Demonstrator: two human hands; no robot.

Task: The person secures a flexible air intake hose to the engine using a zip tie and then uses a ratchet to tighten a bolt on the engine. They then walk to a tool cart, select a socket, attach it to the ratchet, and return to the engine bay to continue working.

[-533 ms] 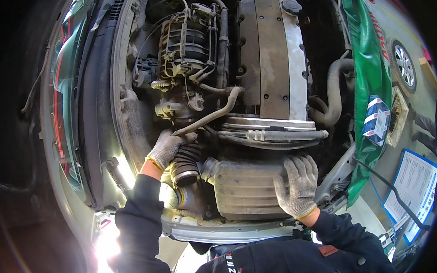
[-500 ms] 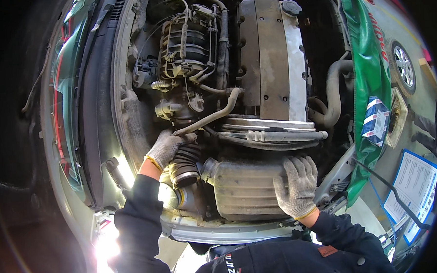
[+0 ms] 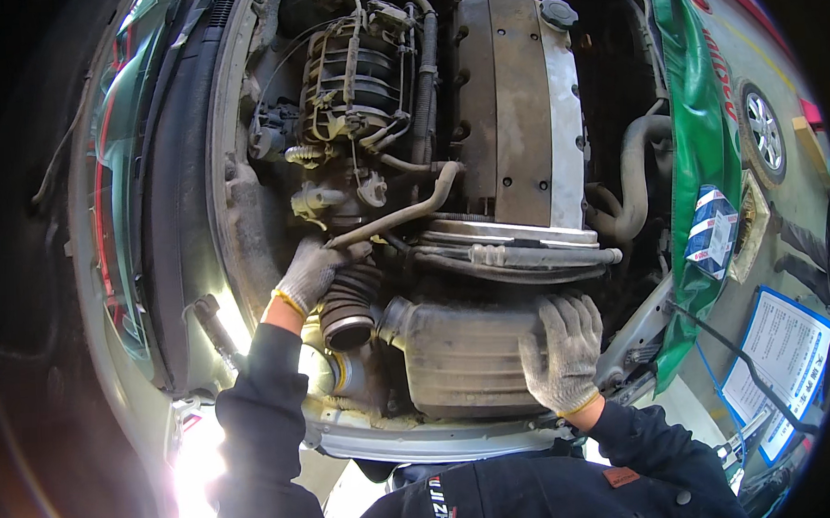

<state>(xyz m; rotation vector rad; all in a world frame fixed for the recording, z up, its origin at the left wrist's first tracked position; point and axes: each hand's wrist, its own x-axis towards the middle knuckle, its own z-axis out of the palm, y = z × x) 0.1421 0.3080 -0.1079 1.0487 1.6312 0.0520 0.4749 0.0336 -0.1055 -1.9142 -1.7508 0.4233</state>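
Observation:
My left hand, in a knitted grey-white glove, is closed around the upper part of a black ribbed air intake hose. Its fingertips are partly hidden by a thinner bent hose. The ribbed hose's open lower end faces me, apart from the neck of the dusty air filter box. My right hand, gloved likewise, lies flat on the box's right end with fingers stretched out.
Beyond the box is the engine cover, with the intake manifold to its left. A green fender cover drapes the right side, bearing a blue-white box. A prop rod crosses near a clipboard. A bright lamp glares lower left.
My left hand and the ribbed hose's open end have shifted slightly left and away from me. My right hand stays in place on the air filter box.

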